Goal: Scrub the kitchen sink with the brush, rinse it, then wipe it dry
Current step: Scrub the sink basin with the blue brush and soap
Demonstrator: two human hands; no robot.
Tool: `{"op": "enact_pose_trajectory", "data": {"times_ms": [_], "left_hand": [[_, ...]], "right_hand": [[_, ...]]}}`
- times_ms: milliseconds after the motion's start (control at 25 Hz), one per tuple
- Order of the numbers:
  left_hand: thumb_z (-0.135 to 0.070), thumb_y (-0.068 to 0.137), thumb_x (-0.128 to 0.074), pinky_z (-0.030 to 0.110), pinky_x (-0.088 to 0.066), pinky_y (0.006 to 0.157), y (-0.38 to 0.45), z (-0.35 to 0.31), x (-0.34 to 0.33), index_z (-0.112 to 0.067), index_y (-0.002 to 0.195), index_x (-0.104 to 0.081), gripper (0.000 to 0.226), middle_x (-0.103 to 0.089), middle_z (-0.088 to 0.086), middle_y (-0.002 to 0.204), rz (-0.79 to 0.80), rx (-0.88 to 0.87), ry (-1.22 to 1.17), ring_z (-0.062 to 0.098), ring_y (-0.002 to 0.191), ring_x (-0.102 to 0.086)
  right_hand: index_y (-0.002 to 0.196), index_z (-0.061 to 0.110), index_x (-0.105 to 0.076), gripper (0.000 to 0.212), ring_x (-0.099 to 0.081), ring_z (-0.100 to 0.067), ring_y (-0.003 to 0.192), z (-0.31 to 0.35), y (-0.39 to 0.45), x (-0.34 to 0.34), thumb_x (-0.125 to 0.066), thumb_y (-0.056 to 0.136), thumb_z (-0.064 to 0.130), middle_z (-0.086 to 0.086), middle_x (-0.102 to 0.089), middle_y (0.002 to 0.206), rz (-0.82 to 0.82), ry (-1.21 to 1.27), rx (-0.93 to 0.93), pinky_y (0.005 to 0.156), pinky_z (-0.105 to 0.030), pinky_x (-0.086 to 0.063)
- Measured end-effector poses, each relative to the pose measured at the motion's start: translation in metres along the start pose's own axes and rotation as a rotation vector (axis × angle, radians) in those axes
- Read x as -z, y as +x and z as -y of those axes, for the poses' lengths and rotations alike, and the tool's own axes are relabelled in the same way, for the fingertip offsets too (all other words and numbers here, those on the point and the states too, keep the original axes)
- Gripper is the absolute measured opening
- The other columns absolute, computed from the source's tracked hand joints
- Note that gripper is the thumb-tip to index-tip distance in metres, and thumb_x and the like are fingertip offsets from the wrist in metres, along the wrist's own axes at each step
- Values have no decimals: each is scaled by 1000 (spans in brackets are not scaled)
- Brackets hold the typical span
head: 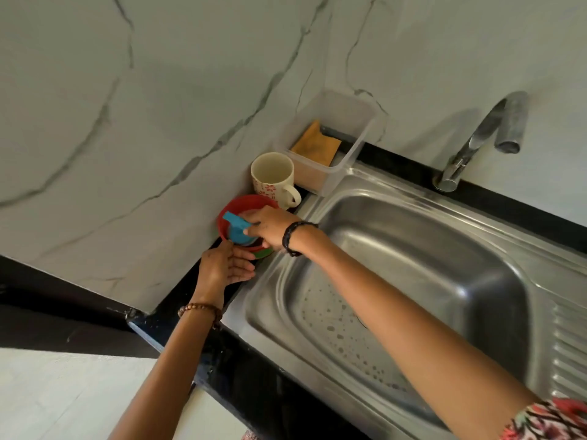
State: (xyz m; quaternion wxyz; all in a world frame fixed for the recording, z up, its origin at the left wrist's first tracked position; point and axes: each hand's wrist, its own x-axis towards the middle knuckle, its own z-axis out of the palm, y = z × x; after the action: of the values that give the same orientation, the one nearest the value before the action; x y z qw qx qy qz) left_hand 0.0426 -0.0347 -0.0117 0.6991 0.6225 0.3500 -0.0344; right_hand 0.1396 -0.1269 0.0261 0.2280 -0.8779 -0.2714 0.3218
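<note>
Fetching step: right hand (265,224) pinches blue brush (236,228) in red bowl (251,203) at sink (413,249) corner, left hand (227,265) grip relaxed steadying bowl; next lift brush to basin.

Brown bead bracelet (200,309) (left wrist), black braided band (293,238), floral sleeve (552,420)

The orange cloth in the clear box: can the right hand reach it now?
Probably not at once: the right hand grips the blue brush. The orange cloth lies uncovered in the open clear box.

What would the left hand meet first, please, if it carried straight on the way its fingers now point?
Probably the red bowl: the left hand already lies beside its near edge, fingers aimed toward it. Depth is unclear.
</note>
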Motion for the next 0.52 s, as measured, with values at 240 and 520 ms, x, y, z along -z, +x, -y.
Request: {"op": "enact_pose_trajectory", "data": {"times_ms": [240, 520], "left_hand": [[-27, 101, -29, 20, -51, 46, -1, -1, 0, -1, 71, -61, 51, -62, 3, 45, -12, 24, 20, 14, 41, -61], [-29, 99, -38, 31, -51, 58, -14, 12, -11, -4, 63, -63, 50, -62, 9, 54, -228, -211, 172, 22, 49, -58]], "right_hand": [[139, 16, -41, 40, -56, -30, 112, 8, -1, -3, -34, 100, 18, -14, -55, 129, -186, -456, 13, 88, -36, -48], [136, 29, -43, 39, -63, -13, 69, -36, -105, 7, -42, 98, 31, 2, -63, 83, -440, 189, 23, 65, -28, -51]]}}
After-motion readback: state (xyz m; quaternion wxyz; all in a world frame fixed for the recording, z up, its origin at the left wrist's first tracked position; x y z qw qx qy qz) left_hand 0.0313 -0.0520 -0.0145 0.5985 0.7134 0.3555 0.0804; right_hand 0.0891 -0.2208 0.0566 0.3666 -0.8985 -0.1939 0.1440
